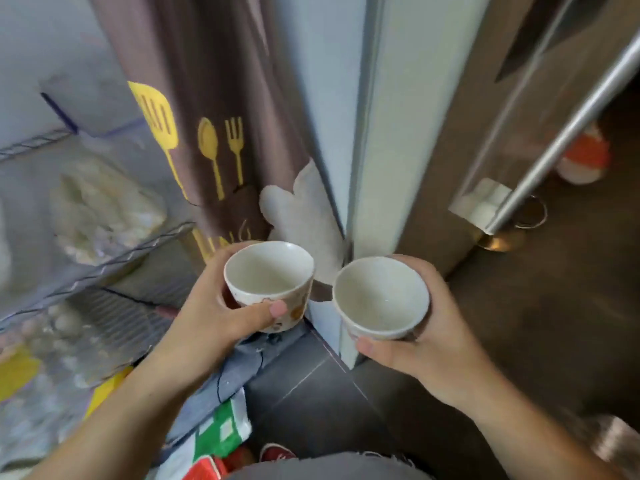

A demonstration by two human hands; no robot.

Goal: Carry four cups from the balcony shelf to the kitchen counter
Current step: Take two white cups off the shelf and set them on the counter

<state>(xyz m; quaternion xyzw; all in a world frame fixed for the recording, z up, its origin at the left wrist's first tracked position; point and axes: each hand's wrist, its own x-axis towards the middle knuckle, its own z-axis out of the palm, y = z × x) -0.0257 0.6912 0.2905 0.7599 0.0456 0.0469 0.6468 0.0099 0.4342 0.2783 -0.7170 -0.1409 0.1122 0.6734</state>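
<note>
I hold two small white ceramic cups upright, side by side in front of me, both empty. My left hand (221, 306) wraps the left cup (270, 271), which has orange-brown spots on its outside. The right cup (379, 296) sits in my right hand (426, 337), thumb on its near wall. The cups are a small gap apart and do not touch. A wire shelf (104, 268) stands to my left, behind my left arm.
A brown curtain (214, 116) with yellow utensil prints hangs ahead on the left. A white door frame (384, 133) stands straight ahead, with a door and its long metal handle (561, 133) to the right. Bags and boxes (218, 434) lie on the dark tiled floor (322, 396).
</note>
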